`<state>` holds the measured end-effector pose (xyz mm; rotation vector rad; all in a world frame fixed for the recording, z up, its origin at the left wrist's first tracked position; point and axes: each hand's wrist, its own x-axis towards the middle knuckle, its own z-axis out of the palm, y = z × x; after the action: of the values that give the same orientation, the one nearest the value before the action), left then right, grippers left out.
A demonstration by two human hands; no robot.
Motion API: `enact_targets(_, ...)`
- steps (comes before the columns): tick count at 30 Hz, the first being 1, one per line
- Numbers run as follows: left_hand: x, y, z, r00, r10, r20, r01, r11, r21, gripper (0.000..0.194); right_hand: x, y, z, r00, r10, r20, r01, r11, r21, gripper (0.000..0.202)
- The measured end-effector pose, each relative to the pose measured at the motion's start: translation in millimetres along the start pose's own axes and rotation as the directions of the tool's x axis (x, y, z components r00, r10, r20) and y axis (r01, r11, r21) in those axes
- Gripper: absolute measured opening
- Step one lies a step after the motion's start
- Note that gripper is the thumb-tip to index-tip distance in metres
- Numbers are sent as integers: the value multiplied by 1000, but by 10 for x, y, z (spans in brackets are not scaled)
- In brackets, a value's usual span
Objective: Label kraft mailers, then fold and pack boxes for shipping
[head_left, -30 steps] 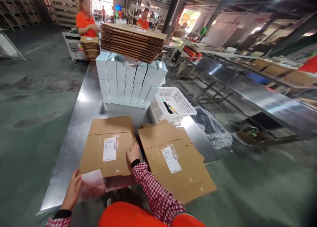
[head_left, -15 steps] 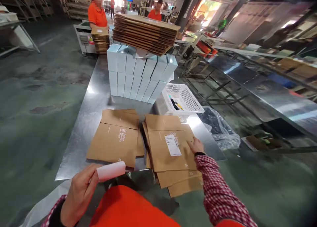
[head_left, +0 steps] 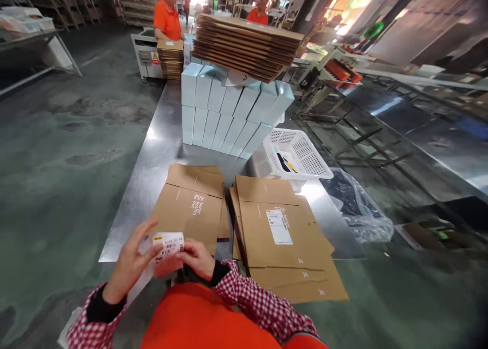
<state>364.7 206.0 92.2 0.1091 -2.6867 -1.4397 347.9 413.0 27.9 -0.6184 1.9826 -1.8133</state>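
Observation:
A printed shipping label point(head_left: 168, 245) at the end of a white backing strip is between my two hands, close to the table's front edge. My left hand point(head_left: 131, 262) holds its left side, with the thumb against it and a finger raised. At the right edge, my right hand point(head_left: 198, 257) pinches the label between thumb and fingers. Just beyond my hands lies a flat brown carton point(head_left: 183, 212) with white printing. To its right is a pile of flat cartons; the top carton point(head_left: 247, 237) bears a white label point(head_left: 279, 227).
Light blue boxes point(head_left: 224, 110) are stacked in two rows, with a pile of flat cardboard point(head_left: 244, 44) on top. Beside them stands a white plastic basket point(head_left: 312, 156) with small items. A clear plastic bag point(head_left: 366, 217) hangs right of the metal table point(head_left: 133, 196). Co-workers point(head_left: 168, 19) stand behind.
My right hand has left the labelled carton on the right and come over to the label strip by my left hand. The strip's printed side now faces me. The view has shifted slightly.

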Motion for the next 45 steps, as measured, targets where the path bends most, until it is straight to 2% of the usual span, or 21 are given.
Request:
enact_targets(2, -46, -45, 111, 984, -122, 130, 140, 980, -140, 52, 38, -16, -15, 999, -32, -11, 32, 997, -72, 38)
enact_targets(4, -52, -74, 199, 961, -241, 137, 271, 919, -287, 62, 69, 4, 7, 999, -51, -14, 49, 991, -125, 35)
enact_targets(6, -35, -94, 246, 941, -298, 158, 338, 845, -415, 67, 81, 59, 47, 999, -41, 9, 42, 986, -162, 33)
enact_targets(8, -20, -102, 267, 924, -310, 223, 380, 801, -462, 60, 84, 123, 68, 1000, -5, -1, 5, 984, -179, 33)
enact_targets(10, -19, -100, 294, 914, -318, 253, 402, 801, -444, 49, 97, 156, 45, 999, 14, -52, -22, 988, -151, 35)
enact_targets(13, -26, -98, 372, 921, -328, 209, 386, 839, -384, 39, 169, 102, -62, 992, -25, -125, 11, 994, -110, 49)
enact_targets(16, -11, -122, 459, 928, -310, 207, 363, 876, -318, 41, 269, -14, -170, 996, -52, -77, 39, 986, -159, 26)
enact_targets(18, 21, -154, 491, 928, -306, 214, 356, 897, -263, 43, 316, -63, -194, 997, -44, -65, 29, 978, -207, 25)
enact_targets(21, 105, -222, 503, 927, -323, 191, 359, 912, -198, 48, 350, -55, -130, 990, -30, -138, -7, 966, -260, 25)
enact_targets(24, 209, -318, 512, 929, -325, 176, 354, 919, -173, 57, 366, 18, 27, 968, -25, -248, -38, 969, -245, 26)
enact_targets(27, 284, -473, 518, 941, -302, 155, 321, 940, -119, 62, 400, 126, 153, 930, -17, -368, -69, 973, -222, 26)
enact_targets(28, 295, -548, 508, 945, -279, 173, 298, 950, -96, 58, 421, 167, 150, 916, -1, -401, -94, 972, -216, 26)
enact_targets(30, 293, -742, 462, 940, -193, 280, 216, 975, -52, 46, 479, 254, 35, 871, 54, -489, -159, 972, -175, 27)
enact_targets(31, 282, -858, 429, 926, -139, 351, 159, 987, -29, 45, 517, 300, -76, 827, 93, -555, -197, 972, -130, 28)
enact_targets(34, 232, -1237, 332, 860, 4, 510, -52, 995, 79, 45, 661, 457, -510, 637, 188, -747, -280, 960, 3, 29)
enact_targets(35, 218, -1353, 317, 843, 46, 536, -128, 985, 118, 42, 716, 519, -637, 608, 205, -767, -312, 950, 7, 26)
enact_targets(36, 208, -1457, 316, 827, 94, 554, -207, 968, 145, 39, 774, 586, -733, 614, 217, -759, -347, 938, -12, 22)
enact_targets(37, 203, -1545, 331, 812, 151, 564, -285, 945, 157, 36, 832, 658, -793, 652, 230, -722, -382, 923, -51, 21)
enact_targets(40, 215, -1733, 448, 785, 305, 540, -452, 877, 161, 28, 1011, 876, -781, 771, 287, -568, -452, 875, -171, 44)
enact_targets(42, 232, -1818, 543, 783, 338, 522, -482, 860, 166, 25, 1127, 993, -702, 801, 284, -527, -480, 830, -283, 53)
enact_targets(45, 251, -1908, 630, 792, 302, 531, -441, 884, 154, 26, 1268, 1077, -640, 821, 264, -506, -508, 742, -438, 56)
